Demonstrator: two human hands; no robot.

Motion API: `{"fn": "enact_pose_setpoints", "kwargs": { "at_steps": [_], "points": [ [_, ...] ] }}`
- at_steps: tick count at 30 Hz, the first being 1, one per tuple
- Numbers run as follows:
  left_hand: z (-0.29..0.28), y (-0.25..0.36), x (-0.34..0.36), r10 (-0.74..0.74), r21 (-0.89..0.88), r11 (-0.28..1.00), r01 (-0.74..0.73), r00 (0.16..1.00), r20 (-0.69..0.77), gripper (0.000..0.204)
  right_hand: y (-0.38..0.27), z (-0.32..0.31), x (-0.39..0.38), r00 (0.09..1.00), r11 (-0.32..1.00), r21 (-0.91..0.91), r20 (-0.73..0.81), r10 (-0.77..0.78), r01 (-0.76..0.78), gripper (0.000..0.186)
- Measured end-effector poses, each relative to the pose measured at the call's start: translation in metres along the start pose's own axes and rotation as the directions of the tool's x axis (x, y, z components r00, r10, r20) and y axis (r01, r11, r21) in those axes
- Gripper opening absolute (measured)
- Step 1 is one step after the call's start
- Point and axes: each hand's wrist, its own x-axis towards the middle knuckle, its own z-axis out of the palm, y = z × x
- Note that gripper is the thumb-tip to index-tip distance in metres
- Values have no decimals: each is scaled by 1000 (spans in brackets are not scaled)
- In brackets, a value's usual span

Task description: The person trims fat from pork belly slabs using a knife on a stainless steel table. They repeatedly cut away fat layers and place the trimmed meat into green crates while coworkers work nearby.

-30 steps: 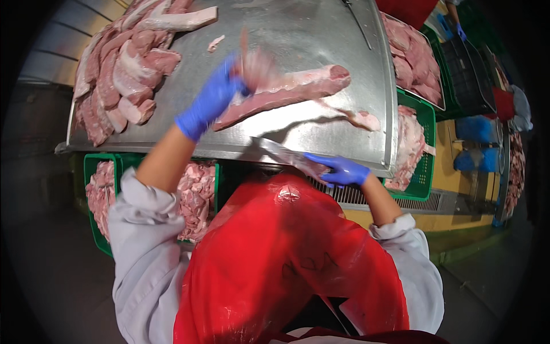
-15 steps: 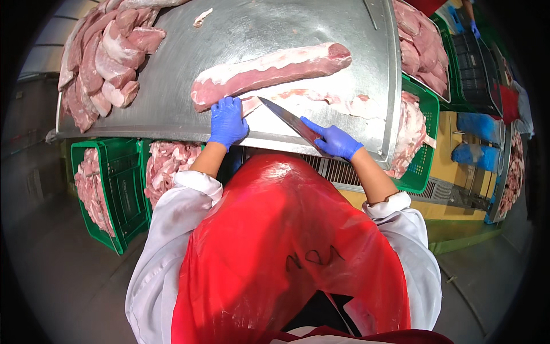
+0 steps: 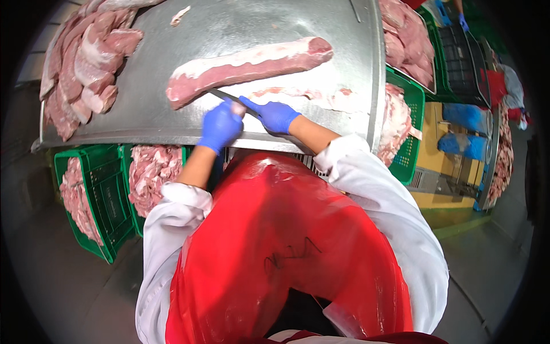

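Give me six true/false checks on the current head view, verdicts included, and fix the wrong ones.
1. The right hand holds a knife. True.
2. The left hand is at the far edge of the metal table. False: the left hand is close to the knife, toward the near edge.
3. A long piece of meat lies on the metal table. True.
4. The apron is blue. False: the apron is red.
5. A meat pile sits at the table's left end. True.
6. Both green crates at lower left are empty. False: both green crates contain meat.
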Motion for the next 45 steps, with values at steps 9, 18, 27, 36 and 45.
{"fn": "enact_pose_setpoints", "kwargs": {
  "at_steps": [9, 18, 27, 36, 45],
  "points": [
    [-134, -144, -26, -256, 69, 949, 307, 882, -396, 37, 26, -25, -110, 993, 957, 266, 30, 111, -115, 77],
    [-50, -374, -189, -612, -80, 767, 637, 689, -388, 46, 110, -15, -207, 545, 157, 976, -213, 811, 147, 83],
    [-35, -345, -166, -533, 216, 705, 676, 705, -469, 88, 171, -73, -7, 454, 69, 690, -545, 705, 721, 90],
    [-39, -194, -55, 25, 82, 997, 13, 894, -446, 61, 128, -107, -112, 455, 69, 585, -694, 559, 808, 85],
    [25, 59, 82, 453, -328, 822, -466, 883, -121, 59, 49, -210, -277, 471, 391, 619, -779, 413, 681, 74]
  ]
}}
